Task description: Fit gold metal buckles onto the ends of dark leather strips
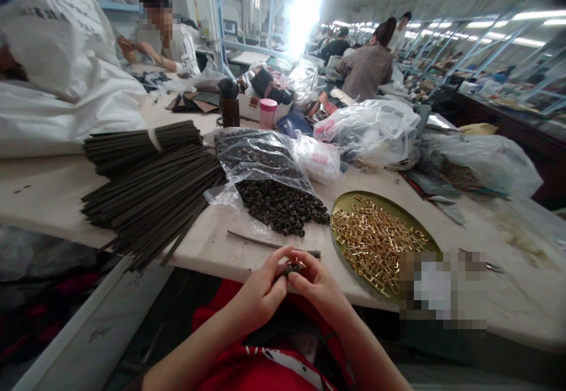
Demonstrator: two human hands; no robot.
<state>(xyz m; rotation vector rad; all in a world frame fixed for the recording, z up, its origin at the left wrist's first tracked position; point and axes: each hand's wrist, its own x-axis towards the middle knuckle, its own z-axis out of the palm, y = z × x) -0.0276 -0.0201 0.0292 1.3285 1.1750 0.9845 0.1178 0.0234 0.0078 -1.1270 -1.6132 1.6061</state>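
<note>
At the table's front edge, my left hand (267, 288) and my right hand (317, 285) meet, fingertips pinched together. Between them is a small dark loop (292, 269) with a metallic glint; fingers cover much of it. Just beyond my fingertips lies a thin dark strip (259, 240). Farther back, a heap of small black loops (283, 205) spills from a clear plastic bag (260, 149). To the right, a round gold-coloured tray (427, 226) holds many small gold metal buckles (375, 240). Bundles of long dark strips (154, 196) fan out at the left.
A dark bottle (229, 103) and a pink-lidded jar (267, 114) stand behind the bag. Plastic bags (371, 128) crowd the back right. A pointed metal tool (493, 268) lies right of the tray, near a blurred patch. Co-workers (367, 63) sit beyond; white sacks (66, 84) stand left.
</note>
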